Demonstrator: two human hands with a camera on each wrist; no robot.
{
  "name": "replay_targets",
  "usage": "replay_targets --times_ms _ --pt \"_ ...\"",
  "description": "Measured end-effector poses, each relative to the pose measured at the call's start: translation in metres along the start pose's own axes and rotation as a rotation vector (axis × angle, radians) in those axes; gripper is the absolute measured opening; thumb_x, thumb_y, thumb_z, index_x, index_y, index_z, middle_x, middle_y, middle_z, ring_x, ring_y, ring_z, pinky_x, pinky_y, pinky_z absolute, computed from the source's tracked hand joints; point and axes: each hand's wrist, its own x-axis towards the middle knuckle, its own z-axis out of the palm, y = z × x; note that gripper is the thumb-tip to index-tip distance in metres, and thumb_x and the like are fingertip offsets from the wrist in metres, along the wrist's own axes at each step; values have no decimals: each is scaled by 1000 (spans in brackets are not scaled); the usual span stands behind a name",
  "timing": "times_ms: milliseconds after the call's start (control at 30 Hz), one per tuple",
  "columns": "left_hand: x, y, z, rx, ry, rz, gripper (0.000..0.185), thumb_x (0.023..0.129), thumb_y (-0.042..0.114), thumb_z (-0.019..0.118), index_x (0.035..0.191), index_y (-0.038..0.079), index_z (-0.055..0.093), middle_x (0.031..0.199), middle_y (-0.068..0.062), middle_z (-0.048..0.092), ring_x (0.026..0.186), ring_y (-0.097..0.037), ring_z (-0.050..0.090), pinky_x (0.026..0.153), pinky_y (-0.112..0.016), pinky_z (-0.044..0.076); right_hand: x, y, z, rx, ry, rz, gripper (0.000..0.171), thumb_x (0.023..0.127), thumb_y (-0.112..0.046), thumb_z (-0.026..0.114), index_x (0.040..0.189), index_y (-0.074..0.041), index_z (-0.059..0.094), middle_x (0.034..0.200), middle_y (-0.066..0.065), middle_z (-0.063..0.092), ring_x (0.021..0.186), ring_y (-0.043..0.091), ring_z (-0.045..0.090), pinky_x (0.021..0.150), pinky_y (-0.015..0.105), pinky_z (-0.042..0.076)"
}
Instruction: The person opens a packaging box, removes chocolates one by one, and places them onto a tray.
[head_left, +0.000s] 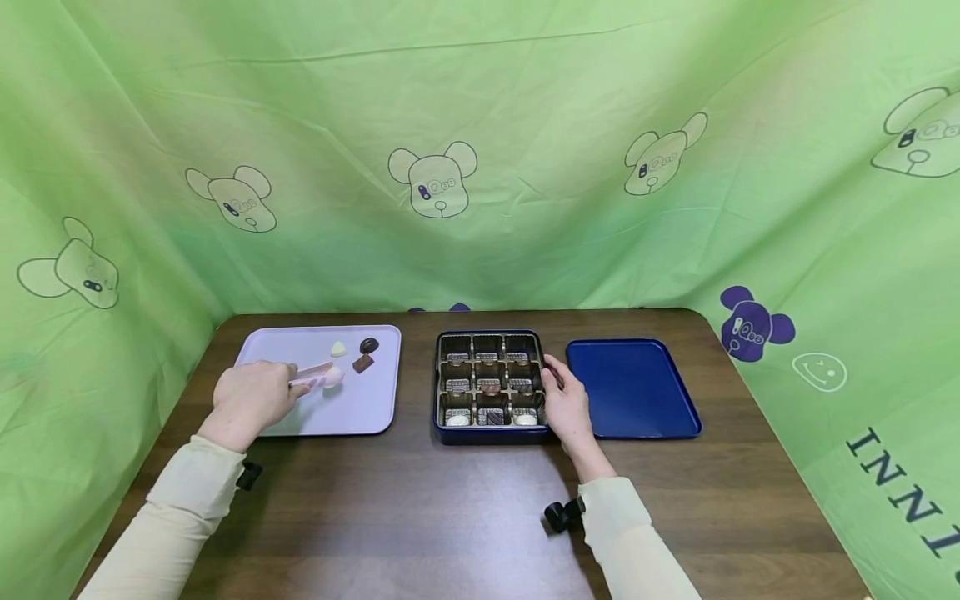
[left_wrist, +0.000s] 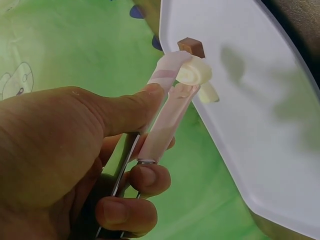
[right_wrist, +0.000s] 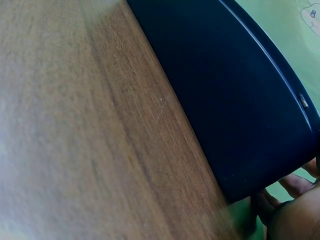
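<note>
- The left hand (head_left: 247,400) grips a pair of pink-tipped tongs (head_left: 315,375), thumb pressing one arm and the curled fingers backing the other, so the tips stay squeezed together.
- Pinched in those tips is a pale, shell-shaped chocolate (left_wrist: 194,73), just off the surface of the lavender tray (head_left: 285,421) that lies under and ahead of the hand.
- Past the tongs' tips, further out on the same tray, lie three loose pieces: a cream one (head_left: 338,348), a round dark one (head_left: 369,344) and a brown square one (head_left: 363,363), near each other but apart.
- The right hand (head_left: 567,407) rests against the right edge of the compartmented chocolate box (head_left: 489,433), fingers bent over its rim, likely to steady it.
- Several box cells hold wrapped pieces; some look empty.
- Just beyond the right hand's outer side lies the blue lid (head_left: 633,387), flat on the brown worktop (head_left: 420,508).
</note>
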Motion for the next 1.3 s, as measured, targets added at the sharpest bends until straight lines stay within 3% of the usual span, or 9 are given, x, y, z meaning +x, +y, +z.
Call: replay_targets --times_ms 233,400,967,1300 --pt "1 -4 2 -2 -40 -18 29 93 41 69 87 13 67 81 -17 66 67 -36 60 52 -52 46 -2 1 1 -22 22 -42 39 106 -20 53 141 -3 56 135 25 60 127 36 57 104 46 45" --pt "3 -6 4 2 -57 -25 29 94 40 68 89 11 68 83 -19 67 69 -37 62 53 -53 46 0 1 0 -14 2 -9 40 107 -19 53 144 -5 54 139 23 58 131 35 54 107 49 42" --pt "-1 -10 16 -6 -41 -18 31 93 37 69 81 9 65 79 -21 66 67 -36 62 53 -55 47 -1 -1 -1 -8 -12 16 39 106 -18 53 144 -7 54 139 21 59 131 31 54 108 46 42" --pt "1 -10 25 -30 -51 -36 32 94 38 69 89 7 67 81 -21 66 68 -40 61 55 -55 48 0 -1 -1 -21 -17 17 40 107 -18 52 145 -7 53 141 21 57 132 32 53 108 47 42"
